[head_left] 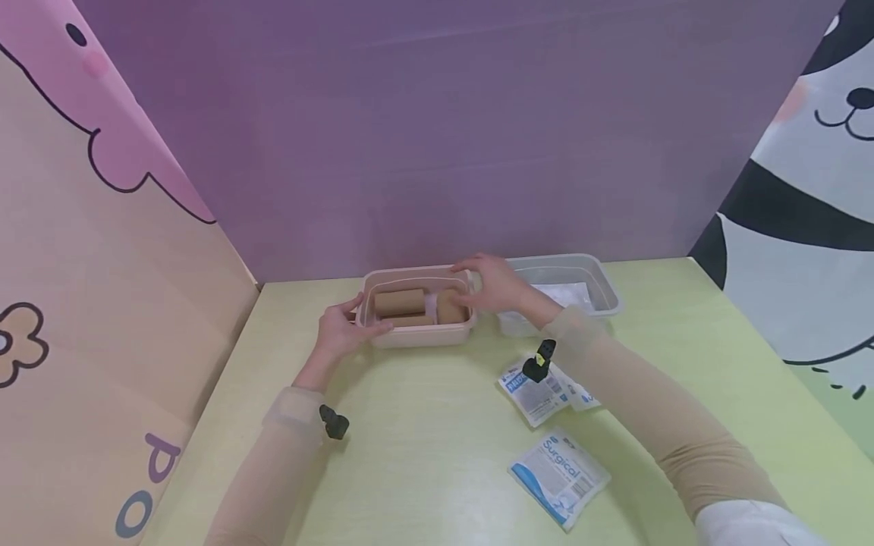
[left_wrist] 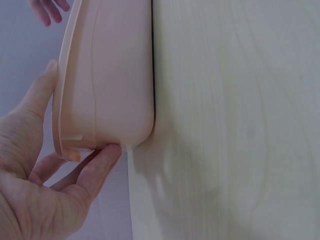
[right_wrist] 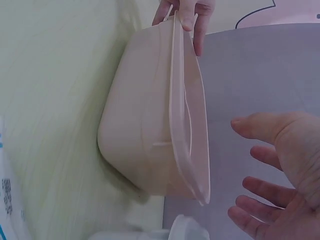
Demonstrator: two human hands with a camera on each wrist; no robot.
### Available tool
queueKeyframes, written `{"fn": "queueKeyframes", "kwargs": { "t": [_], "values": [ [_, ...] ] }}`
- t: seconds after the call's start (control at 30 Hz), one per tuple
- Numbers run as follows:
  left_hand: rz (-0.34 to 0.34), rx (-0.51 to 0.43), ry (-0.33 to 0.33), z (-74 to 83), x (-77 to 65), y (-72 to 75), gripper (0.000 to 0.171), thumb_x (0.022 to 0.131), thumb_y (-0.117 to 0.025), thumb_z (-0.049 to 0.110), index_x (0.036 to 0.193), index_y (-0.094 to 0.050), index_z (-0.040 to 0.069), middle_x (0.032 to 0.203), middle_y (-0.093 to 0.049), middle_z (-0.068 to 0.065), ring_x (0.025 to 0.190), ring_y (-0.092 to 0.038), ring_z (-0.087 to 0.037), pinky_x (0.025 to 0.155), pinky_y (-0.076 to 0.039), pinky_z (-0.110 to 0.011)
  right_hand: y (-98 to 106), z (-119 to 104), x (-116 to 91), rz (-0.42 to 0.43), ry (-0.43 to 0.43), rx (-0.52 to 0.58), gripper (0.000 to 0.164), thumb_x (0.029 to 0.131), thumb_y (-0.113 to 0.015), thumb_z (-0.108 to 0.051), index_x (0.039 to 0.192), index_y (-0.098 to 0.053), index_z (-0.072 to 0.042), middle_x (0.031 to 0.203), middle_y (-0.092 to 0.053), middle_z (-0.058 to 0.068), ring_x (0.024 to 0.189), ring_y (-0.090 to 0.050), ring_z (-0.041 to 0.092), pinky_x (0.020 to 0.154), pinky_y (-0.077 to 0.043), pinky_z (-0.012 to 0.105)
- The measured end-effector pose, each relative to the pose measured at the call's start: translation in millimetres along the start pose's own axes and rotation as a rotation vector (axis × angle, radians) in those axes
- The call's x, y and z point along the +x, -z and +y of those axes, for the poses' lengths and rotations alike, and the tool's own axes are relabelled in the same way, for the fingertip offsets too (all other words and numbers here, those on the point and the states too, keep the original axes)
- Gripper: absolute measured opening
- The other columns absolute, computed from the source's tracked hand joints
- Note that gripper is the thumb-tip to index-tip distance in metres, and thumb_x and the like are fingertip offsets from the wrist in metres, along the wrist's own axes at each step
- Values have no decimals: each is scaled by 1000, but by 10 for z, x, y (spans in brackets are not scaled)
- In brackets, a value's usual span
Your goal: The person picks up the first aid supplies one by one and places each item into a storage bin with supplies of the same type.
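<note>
A pink plastic bin (head_left: 419,338) stands at the back of the table with several tan rolls (head_left: 399,302) in it, like bandage rolls. My left hand (head_left: 337,334) grips the bin's left end; in the left wrist view, the thumb lies along the rim and the curled fingers (left_wrist: 102,167) press the end wall. Over the bin's right end is my right hand (head_left: 501,283), overlapping the rightmost roll (head_left: 449,307) in the head view. Seen from the right wrist, the right hand (right_wrist: 295,175) has its fingers spread and apart from the bin, with nothing between them.
A clear plastic bin (head_left: 604,292) with white packets (head_left: 567,293) inside stands right of the pink one. On the table in front lie a Surgical packet (head_left: 561,478) and more white-blue packets (head_left: 536,394). A purple wall (head_left: 437,152) rises behind the table.
</note>
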State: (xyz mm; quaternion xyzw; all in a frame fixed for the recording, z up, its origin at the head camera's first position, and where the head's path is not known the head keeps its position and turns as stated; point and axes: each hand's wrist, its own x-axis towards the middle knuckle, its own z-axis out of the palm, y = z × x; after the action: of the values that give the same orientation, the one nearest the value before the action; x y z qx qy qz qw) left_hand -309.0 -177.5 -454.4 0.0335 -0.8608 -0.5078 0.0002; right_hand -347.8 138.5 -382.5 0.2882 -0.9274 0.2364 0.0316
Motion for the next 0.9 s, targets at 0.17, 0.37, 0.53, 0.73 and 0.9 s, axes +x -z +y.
{"fn": "queueKeyframes", "kwargs": {
  "t": [0.17, 0.37, 0.53, 0.73, 0.9],
  "values": [
    [-6, 9, -7, -8, 9, -6, 99, 79, -96, 35, 161, -46, 11, 134, -71, -26, 118, -71, -33, 76, -58, -25, 31, 74, -55, 9, -19, 15, 60, 95, -80, -29, 145, -63, -1, 148, -63, 22, 141, -55, 42, 120, -43, 56],
    [-7, 7, 7, -2, -1, 20, 100, 79, -96, 36, 162, -45, 12, 134, -70, -26, 118, -71, -34, 75, -59, -25, 101, 177, -131, 17, -42, 28, 61, 93, -80, -23, 146, -61, 0, 148, -63, 22, 141, -56, 44, 119, -44, 58],
    [-2, 0, -12, -1, 14, 61, 101, 78, -97, 35, 162, -45, 12, 134, -71, -26, 118, -72, -34, 74, -59, -24, 120, 296, -155, 45, -21, 29, 56, 92, -78, -17, 145, -63, -1, 147, -64, 23, 138, -57, 45, 117, -46, 58],
    [-9, -3, -14, -8, 16, 80, 102, 77, -97, 36, 161, -45, 12, 134, -71, -27, 119, -72, -36, 74, -59, -25, 131, 356, -204, 68, -7, 26, 55, 92, -80, -19, 143, -66, -4, 145, -66, 22, 136, -59, 44, 115, -48, 58],
    [-14, -23, -22, -23, 8, 64, 101, 77, -97, 34, 161, -46, 11, 136, -70, -26, 122, -72, -36, 75, -60, -25, 144, 410, -255, 76, -20, 25, 55, 93, -80, -25, 142, -66, -5, 144, -67, 21, 136, -60, 42, 115, -48, 57]
  ]
}}
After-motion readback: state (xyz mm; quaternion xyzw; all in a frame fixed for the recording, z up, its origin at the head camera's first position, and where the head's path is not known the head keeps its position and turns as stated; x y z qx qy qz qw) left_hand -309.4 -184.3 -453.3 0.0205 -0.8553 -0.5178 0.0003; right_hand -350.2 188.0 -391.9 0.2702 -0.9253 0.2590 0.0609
